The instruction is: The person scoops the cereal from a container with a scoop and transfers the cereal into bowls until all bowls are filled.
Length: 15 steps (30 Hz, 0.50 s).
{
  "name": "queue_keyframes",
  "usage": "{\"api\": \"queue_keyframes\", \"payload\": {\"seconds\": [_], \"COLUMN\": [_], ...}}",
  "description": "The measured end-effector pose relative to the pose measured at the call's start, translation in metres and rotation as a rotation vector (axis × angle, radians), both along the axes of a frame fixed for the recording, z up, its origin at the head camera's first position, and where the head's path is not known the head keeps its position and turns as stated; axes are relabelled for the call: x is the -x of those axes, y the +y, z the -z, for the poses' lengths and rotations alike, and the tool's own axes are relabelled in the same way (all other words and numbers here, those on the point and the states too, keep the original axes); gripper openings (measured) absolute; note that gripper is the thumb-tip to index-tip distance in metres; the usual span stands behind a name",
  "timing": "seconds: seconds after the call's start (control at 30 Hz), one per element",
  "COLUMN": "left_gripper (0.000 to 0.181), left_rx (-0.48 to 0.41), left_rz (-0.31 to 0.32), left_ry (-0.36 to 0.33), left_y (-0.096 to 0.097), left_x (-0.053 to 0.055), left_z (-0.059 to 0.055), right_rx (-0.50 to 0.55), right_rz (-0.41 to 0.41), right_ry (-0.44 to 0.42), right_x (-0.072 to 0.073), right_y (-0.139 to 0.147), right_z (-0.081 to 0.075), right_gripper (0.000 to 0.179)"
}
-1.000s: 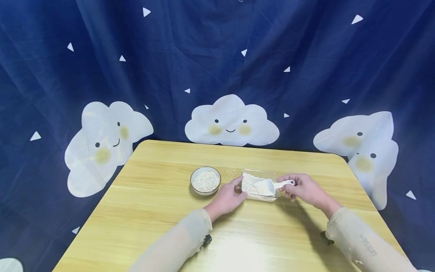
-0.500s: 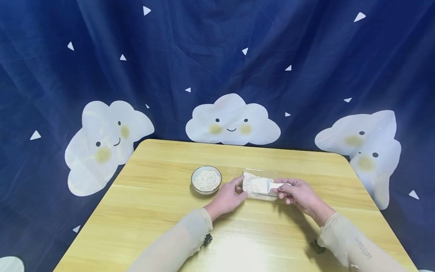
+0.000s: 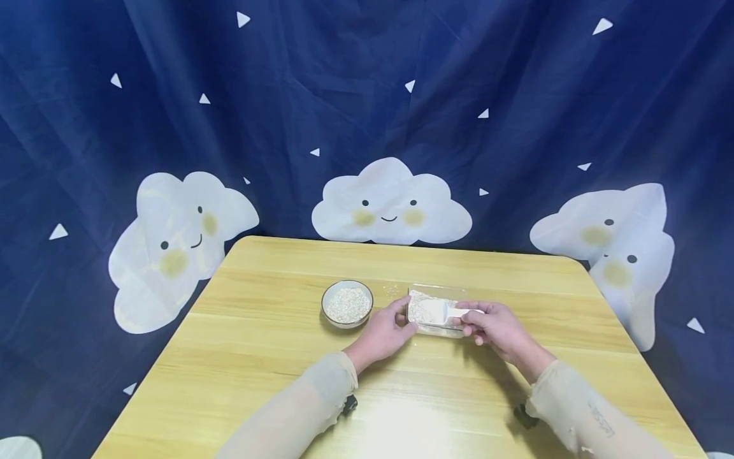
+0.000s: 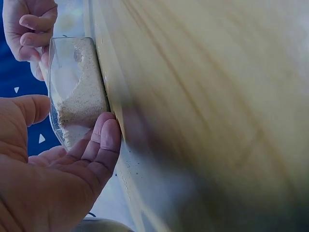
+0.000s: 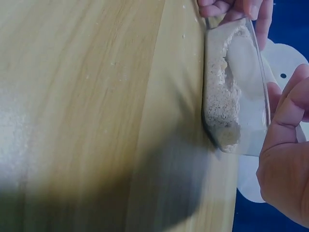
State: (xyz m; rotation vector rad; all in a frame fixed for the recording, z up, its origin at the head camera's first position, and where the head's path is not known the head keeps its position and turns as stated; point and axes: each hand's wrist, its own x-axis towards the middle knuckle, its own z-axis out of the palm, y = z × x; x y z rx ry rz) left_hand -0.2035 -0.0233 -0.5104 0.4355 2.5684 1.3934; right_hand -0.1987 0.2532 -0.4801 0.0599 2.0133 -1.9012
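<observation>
A clear rectangular container (image 3: 440,331) of rolled oats (image 4: 84,92) stands on the table, its oats sloping unevenly behind the see-through wall. Around its left end my left hand (image 3: 380,333) grips, thumb on one side and fingers on the other. My right hand (image 3: 497,328) pinches the handle of a white scoop (image 3: 434,312) over the container's right end. The scoop's blade lies down among the oats, pointing left; in the right wrist view it shows pale through the wall. Left of my left hand sits a dark-rimmed bowl (image 3: 344,326) holding more oats.
A few loose flakes (image 3: 392,290) lie on the wooden table (image 3: 275,357) between bowl and container. Behind the table's far edge hangs a dark blue curtain (image 3: 275,115) printed with smiling clouds and white triangles.
My right hand has pushed the scoop leftward and lower into the oats, its fingers now nearer the container and covering more of the handle. My left hand has stayed at the container's end.
</observation>
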Motion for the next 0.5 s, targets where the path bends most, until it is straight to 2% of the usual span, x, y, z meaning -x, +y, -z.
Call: {"api": "queue_keyframes", "payload": {"seconds": [0.3,0.4,0.5], "left_gripper": [0.071,0.073,0.073], "left_rx": [-0.016,-0.023,-0.026], "left_rz": [-0.002,0.003,0.005], "left_ry": [0.0,-0.016,-0.018], "left_y": [0.0,-0.001,-0.001], "left_x": [0.0,-0.001,-0.001], "left_z": [-0.001,-0.001,-0.001], "right_rx": [0.094,0.165,0.286], "right_rz": [0.018,0.009,-0.002], "right_ry": [0.008,0.006,-0.002], "right_x": [-0.005,-0.005,-0.005], "right_y": [0.014,0.021,0.03], "right_z": [0.008,0.012,0.016], "right_gripper": [0.061,0.064,0.06]}}
